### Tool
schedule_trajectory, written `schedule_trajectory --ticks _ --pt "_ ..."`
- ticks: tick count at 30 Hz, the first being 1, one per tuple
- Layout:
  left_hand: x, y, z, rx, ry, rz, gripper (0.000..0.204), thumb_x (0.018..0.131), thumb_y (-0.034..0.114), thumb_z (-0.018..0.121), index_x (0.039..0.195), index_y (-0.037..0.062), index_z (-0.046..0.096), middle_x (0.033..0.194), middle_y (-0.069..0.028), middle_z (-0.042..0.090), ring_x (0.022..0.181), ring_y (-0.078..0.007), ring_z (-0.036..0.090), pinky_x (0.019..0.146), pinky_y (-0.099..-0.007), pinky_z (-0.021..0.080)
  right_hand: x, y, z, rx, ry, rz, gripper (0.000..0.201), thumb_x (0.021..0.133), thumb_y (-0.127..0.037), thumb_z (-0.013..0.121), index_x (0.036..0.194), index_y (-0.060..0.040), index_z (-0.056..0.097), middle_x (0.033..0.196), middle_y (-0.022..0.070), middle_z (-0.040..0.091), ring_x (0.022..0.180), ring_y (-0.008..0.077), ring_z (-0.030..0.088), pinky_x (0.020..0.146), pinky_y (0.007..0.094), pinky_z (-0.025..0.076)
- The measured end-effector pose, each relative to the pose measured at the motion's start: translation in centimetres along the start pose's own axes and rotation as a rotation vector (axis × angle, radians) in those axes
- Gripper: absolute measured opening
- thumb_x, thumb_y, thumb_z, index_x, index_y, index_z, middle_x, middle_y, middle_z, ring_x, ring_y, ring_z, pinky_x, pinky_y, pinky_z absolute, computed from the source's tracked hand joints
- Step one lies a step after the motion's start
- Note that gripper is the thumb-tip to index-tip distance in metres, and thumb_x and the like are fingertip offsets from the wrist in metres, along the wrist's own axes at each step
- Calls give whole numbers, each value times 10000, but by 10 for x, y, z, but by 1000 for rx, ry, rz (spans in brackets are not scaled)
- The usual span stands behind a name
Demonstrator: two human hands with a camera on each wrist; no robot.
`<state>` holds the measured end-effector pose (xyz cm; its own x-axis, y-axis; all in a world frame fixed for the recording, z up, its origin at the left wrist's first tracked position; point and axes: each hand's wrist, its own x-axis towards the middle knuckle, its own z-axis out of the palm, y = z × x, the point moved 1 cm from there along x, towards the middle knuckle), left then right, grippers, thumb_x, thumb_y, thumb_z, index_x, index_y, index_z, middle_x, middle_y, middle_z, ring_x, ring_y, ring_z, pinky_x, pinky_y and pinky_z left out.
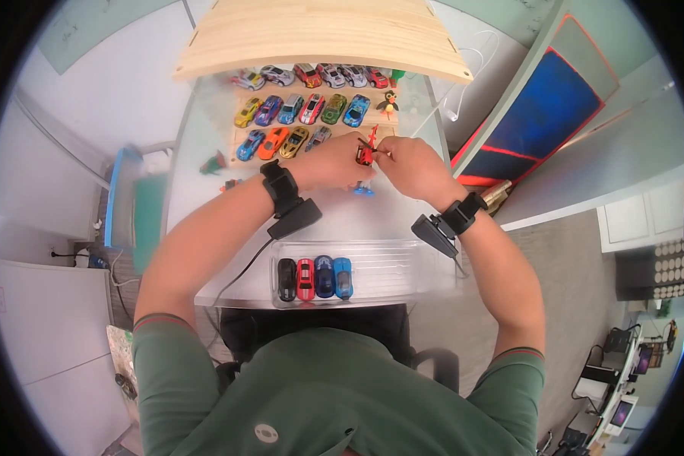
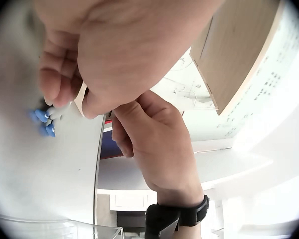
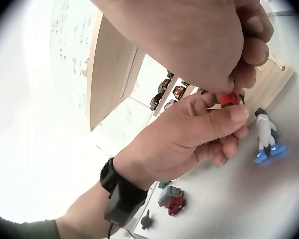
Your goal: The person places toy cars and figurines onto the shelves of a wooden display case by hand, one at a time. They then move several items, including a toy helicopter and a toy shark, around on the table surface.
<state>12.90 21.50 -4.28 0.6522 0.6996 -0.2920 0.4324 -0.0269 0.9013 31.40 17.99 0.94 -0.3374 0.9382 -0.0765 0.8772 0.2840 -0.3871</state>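
Note:
A small red and black toy [image 1: 364,156] is pinched between thumb and fingers of the left hand [image 1: 328,162]. Close against it, the right hand [image 1: 416,169] has its thumb and fingertips pinched on a thin dark part of the same toy. From the right wrist side, the red body [image 3: 230,99] shows above the left thumb [image 3: 217,123], with the right hand [image 3: 189,42] covering its upper part. In the left wrist view the left hand [image 2: 124,50] and right hand [image 2: 162,142] meet, hiding most of the toy. Beside the hands is a grey-white figure [image 3: 264,132] with blue feet.
Rows of toy cars [image 1: 311,109] and a bird figure [image 1: 387,103] stand on a wooden rack below a wooden panel [image 1: 319,34]. A transparent tray [image 1: 395,277] near the front edge holds several cars. Left of the rack lies a green and red toy [image 1: 213,163].

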Motion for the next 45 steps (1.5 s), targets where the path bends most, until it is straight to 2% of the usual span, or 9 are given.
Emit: schedule_trajectory --ticks 2,4,10,23,26,28,31,37,45 --pt "1 0 3 23 14 -2 350 990 217 746 1239 10 612 826 -36 687 676 -119 636 631 -289 523 3 5 6 -58 34 3 290 1007 -244 583 953 -11 747 882 252 739 857 450 724 799 537 583" --pt "-11 14 3 -30 151 -52 315 1012 210 710 1236 -3 646 858 -52 704 691 -138 679 642 -300 560 6 9 10 -117 68 4 281 1007 -239 580 951 -20 749 880 243 744 853 446 729 789 539 590" --pt "-2 0 1 -133 164 -72 269 1048 177 645 1223 -25 667 894 -87 726 736 -141 714 677 -295 598 9 9 12 -192 85 28 280 1009 -247 583 988 -23 749 917 226 763 855 430 745 778 532 606" --pt "16 -16 5 -35 253 -73 262 1021 142 695 1188 -59 672 875 -107 750 699 -149 732 653 -296 606 23 8 21 -245 50 126 318 1013 -258 583 975 6 756 919 261 766 867 432 764 787 508 623" --pt "15 -15 7 38 268 -29 217 1019 156 700 1112 -41 697 815 -99 755 698 -154 743 629 -302 593 25 12 24 -234 52 141 334 1013 -264 581 973 19 754 911 273 762 868 438 763 788 506 625" --pt "15 -10 7 298 297 27 222 1011 198 704 987 -21 725 750 -111 755 707 -211 756 642 -354 582 26 14 26 -221 55 142 343 1013 -268 580 971 25 753 907 277 761 869 440 763 789 505 626" --pt "12 -3 10 390 383 80 270 993 244 714 892 -5 735 723 -137 744 729 -280 752 689 -411 570 24 14 23 -209 47 154 344 1011 -278 582 979 18 754 914 268 764 872 440 761 802 509 623" --pt "14 -9 11 442 418 114 253 977 244 711 920 2 752 783 -169 751 763 -350 738 738 -460 565 -6 13 11 -201 26 169 341 1011 -303 596 998 1 749 939 266 758 914 450 746 845 529 604" --pt "16 -3 15 519 468 81 263 959 249 730 925 -10 750 844 -207 746 821 -382 734 754 -482 566 -32 33 11 -75 -36 85 393 994 -289 644 1287 -34 699 963 282 754 933 466 734 871 544 584"
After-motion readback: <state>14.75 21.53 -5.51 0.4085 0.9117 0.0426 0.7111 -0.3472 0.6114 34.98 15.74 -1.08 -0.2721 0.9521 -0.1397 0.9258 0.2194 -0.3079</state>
